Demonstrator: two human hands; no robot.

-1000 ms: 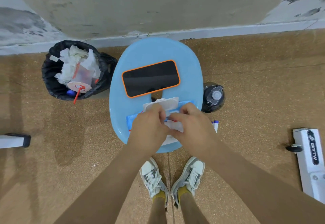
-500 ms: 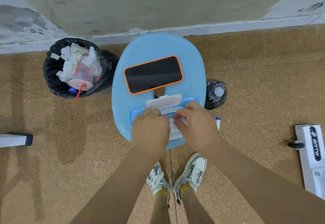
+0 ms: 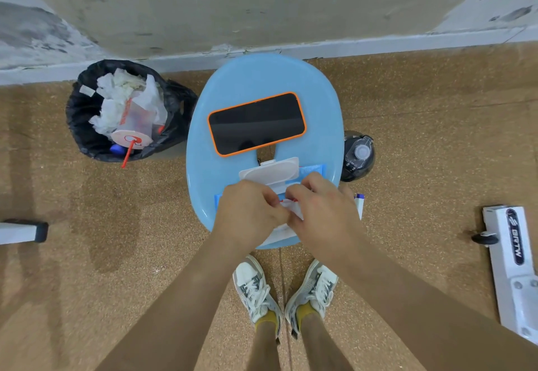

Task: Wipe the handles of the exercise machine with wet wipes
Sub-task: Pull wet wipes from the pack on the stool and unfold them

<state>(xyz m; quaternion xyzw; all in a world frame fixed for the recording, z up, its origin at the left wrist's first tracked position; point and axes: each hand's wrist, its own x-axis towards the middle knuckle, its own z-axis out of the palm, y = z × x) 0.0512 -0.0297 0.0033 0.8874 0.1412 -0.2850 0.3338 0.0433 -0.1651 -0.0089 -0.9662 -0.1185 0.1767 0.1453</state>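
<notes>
A blue pack of wet wipes (image 3: 310, 170) lies on the near part of a light blue stool (image 3: 262, 76), its white flip lid (image 3: 270, 171) open. My left hand (image 3: 247, 212) and my right hand (image 3: 323, 210) meet over the pack. Between their curled fingers they pinch a white wipe (image 3: 292, 207) that sticks out of the pack. The hands cover most of the pack. A white bar of the exercise machine (image 3: 512, 263) lies on the floor at the right; its handles are out of view.
A phone in an orange case (image 3: 256, 123) lies on the stool. A black-lined bin (image 3: 87, 126) full of used wipes stands to the left, a dark bottle (image 3: 358, 155) to the right. Another white bar (image 3: 20, 231) is at the left edge. A wall runs behind.
Both hands have stayed over the pack and keep working at the wipe between them. The view has shifted slightly.
</notes>
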